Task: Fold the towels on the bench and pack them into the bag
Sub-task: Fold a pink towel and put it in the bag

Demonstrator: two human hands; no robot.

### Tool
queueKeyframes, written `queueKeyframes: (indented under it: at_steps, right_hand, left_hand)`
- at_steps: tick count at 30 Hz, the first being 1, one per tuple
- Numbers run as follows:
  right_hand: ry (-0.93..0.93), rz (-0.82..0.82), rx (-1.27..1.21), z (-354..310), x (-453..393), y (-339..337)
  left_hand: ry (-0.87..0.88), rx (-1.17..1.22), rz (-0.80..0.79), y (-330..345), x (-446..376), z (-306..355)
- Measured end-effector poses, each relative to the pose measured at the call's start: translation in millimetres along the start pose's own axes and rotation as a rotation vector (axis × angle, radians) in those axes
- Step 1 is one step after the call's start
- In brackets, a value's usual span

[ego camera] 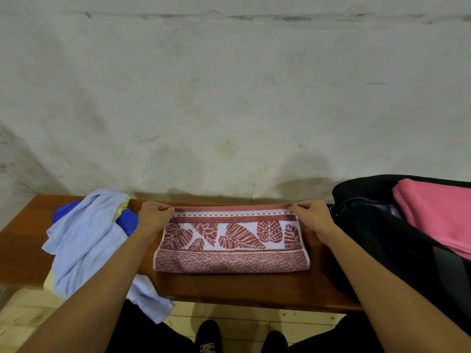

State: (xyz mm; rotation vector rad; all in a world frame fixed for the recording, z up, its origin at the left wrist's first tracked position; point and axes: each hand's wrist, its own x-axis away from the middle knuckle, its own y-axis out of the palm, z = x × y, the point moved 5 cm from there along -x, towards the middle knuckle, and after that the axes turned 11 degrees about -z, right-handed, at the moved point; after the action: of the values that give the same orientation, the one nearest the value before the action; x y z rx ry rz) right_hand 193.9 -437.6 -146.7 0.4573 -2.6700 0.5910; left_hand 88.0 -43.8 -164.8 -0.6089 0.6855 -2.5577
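Note:
A red and white towel point(230, 244) with a leaf pattern lies folded flat in the middle of the wooden bench point(229, 289). My left hand point(154, 216) pinches its far left corner. My right hand point(312, 215) pinches its far right corner. A black bag point(382, 240) stands open at the right end of the bench, with a folded pink towel point(435, 215) inside. At the left end lies a loose heap: a light blue towel point(84, 240) over a dark blue cloth point(127, 220) and a yellow one point(123, 206).
A stained white wall point(229, 98) rises right behind the bench. The light blue towel hangs over the bench's front edge. Pale floor tiles point(25, 314) and my black shoes point(207, 336) show below the bench.

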Motion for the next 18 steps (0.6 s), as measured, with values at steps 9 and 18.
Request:
queueKeyframes:
  at_steps: [9,18]
  right_hand:
    - [-0.080,0.057,0.009,-10.3,13.3,-2.6]
    - [-0.140,0.013,-0.110,-14.4,20.9,-3.6]
  left_hand:
    - [0.062,-0.024,0.038,-16.3,9.6,7.4]
    - [0.093,0.070,-0.020,-21.0,20.8,18.2]
